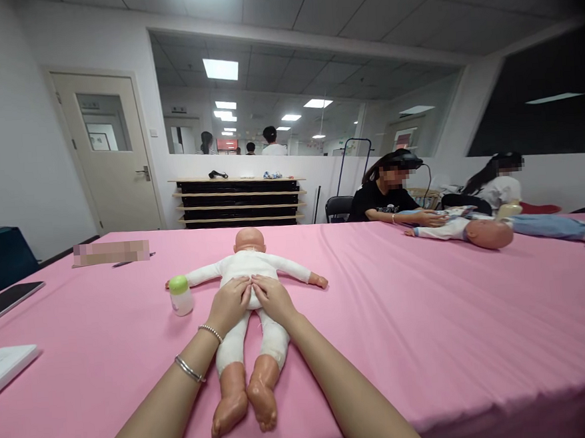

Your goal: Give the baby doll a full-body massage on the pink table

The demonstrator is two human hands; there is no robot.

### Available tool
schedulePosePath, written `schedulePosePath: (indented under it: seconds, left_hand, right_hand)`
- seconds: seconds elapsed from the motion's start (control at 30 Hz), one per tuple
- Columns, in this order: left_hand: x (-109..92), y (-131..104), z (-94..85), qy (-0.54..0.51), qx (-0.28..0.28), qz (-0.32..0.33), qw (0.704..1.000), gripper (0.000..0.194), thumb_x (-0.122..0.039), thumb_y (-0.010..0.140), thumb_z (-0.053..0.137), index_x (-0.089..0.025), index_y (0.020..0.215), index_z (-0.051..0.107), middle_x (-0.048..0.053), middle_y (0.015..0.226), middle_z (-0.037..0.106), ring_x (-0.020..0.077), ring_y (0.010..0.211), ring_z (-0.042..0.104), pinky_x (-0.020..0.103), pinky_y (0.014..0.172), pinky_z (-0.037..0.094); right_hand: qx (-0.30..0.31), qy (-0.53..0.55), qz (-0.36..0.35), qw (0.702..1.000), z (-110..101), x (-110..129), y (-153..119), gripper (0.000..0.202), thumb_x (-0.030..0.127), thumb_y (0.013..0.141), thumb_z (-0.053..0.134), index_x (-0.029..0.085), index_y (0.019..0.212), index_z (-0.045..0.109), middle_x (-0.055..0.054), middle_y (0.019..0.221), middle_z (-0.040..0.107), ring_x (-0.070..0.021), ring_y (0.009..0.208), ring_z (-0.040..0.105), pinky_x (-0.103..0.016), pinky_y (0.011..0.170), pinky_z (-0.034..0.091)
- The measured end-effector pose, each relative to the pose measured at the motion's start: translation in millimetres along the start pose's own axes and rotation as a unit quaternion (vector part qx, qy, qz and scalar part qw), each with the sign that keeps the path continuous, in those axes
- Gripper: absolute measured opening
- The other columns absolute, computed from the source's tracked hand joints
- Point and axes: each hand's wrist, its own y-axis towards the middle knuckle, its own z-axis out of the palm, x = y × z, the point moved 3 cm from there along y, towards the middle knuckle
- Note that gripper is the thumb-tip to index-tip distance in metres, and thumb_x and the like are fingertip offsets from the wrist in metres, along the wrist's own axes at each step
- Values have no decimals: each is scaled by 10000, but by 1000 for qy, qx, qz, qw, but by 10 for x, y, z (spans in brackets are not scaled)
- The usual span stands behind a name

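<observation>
A baby doll (pixel 249 265) with a white cloth body lies stretched out on the pink-covered table, its bare head away from me and its feet towards me. No face shows on the head from here. My left hand (pixel 231 303) rests flat on the left side of the doll's lower body, fingers together and pointing inward. On the right side my right hand (pixel 272 298) lies the same way, and the fingertips of both hands meet at the middle. Neither hand grips anything. By the doll's left-lying arm stands a small bottle (pixel 180 297) with a green cap.
The pink tablecloth (pixel 405 331) spreads to both sides. At left lie a white box-like device (pixel 7 369), a dark phone-like slab (pixel 8 302) and a pen (pixel 130 260). At right, a person in black (pixel 386 196) handles another doll (pixel 488 232); a second person (pixel 498 184) sits beyond.
</observation>
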Motion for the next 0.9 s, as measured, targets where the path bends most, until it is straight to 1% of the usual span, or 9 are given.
schedulePosePath:
  seconds: [0.13, 0.23, 0.3, 0.4, 0.5, 0.63, 0.73, 0.77, 0.9]
  left_hand:
    - [46, 0, 57, 24, 47, -88, 995, 414, -291, 921, 315, -174, 1269, 506, 68, 1358, 467, 254, 1306, 346, 531, 1072, 253]
    - [83, -22, 34, 73, 2, -145, 987, 461, -338, 901, 372, -117, 1292, 476, 126, 1382, 426, 323, 1318, 305, 582, 1058, 228]
    - [70, -28, 2, 79, -38, -112, 990, 439, -318, 883, 404, -87, 1239, 519, 150, 1315, 497, 308, 1270, 384, 524, 1065, 270]
    - [20, -23, -20, 30, -54, 2, 998, 356, -236, 881, 375, -114, 1137, 590, 113, 1197, 594, 227, 1173, 495, 405, 1042, 359]
    - [26, -13, 3, -15, -29, 13, 999, 367, -210, 892, 336, -129, 1145, 590, 91, 1196, 601, 187, 1134, 528, 370, 1028, 384]
    - [95, -32, 51, 25, 8, -112, 993, 424, -304, 916, 326, -130, 1241, 537, 116, 1342, 477, 280, 1286, 376, 494, 1052, 309]
    - [121, -60, 27, 59, -3, -177, 982, 493, -372, 907, 353, -110, 1307, 473, 153, 1417, 362, 346, 1329, 274, 544, 1039, 288]
    - [111, -58, 16, 62, -6, -164, 985, 495, -361, 905, 358, -111, 1321, 455, 150, 1425, 351, 337, 1335, 266, 540, 1047, 277]
    - [39, -17, 5, 23, 13, -16, 1000, 446, -236, 900, 314, -142, 1309, 464, 91, 1390, 425, 207, 1327, 318, 435, 1101, 246]
  right_hand:
    - [30, -59, 84, 994, 30, -39, -2, 397, 266, 913, 370, 166, 1266, 522, -77, 1369, 455, -238, 1304, 377, -449, 1078, 296]
    - [-5, -93, 129, 987, -1, -52, -21, 431, 304, 908, 399, 92, 1266, 511, -156, 1380, 422, -288, 1300, 374, -489, 1061, 300]
    - [-29, -75, 77, 994, -25, -9, -19, 374, 267, 904, 413, 87, 1191, 572, -156, 1292, 525, -248, 1232, 467, -417, 1046, 345]
    - [-13, -22, -42, 999, -31, 82, -11, 281, 198, 894, 416, 149, 1033, 655, -87, 1104, 659, -175, 1053, 593, -312, 961, 430]
    - [20, -16, -67, 997, -10, 113, -6, 286, 186, 899, 399, 179, 1024, 657, -58, 1080, 672, -172, 1077, 582, -335, 982, 411]
    - [22, -97, 62, 993, 7, 40, -12, 374, 251, 896, 415, 145, 1232, 543, -130, 1345, 477, -247, 1283, 407, -450, 1054, 320]
    - [-10, -118, 119, 986, -20, -1, -20, 444, 282, 900, 404, 67, 1279, 488, -183, 1380, 414, -274, 1310, 362, -464, 1068, 295]
    - [-21, -110, 99, 989, -29, 8, -16, 428, 264, 904, 390, 67, 1267, 501, -171, 1367, 438, -258, 1303, 374, -448, 1080, 283]
    - [-17, -38, -22, 999, -38, 77, 2, 372, 197, 900, 360, 121, 1197, 570, -92, 1266, 563, -155, 1196, 494, -311, 1062, 329]
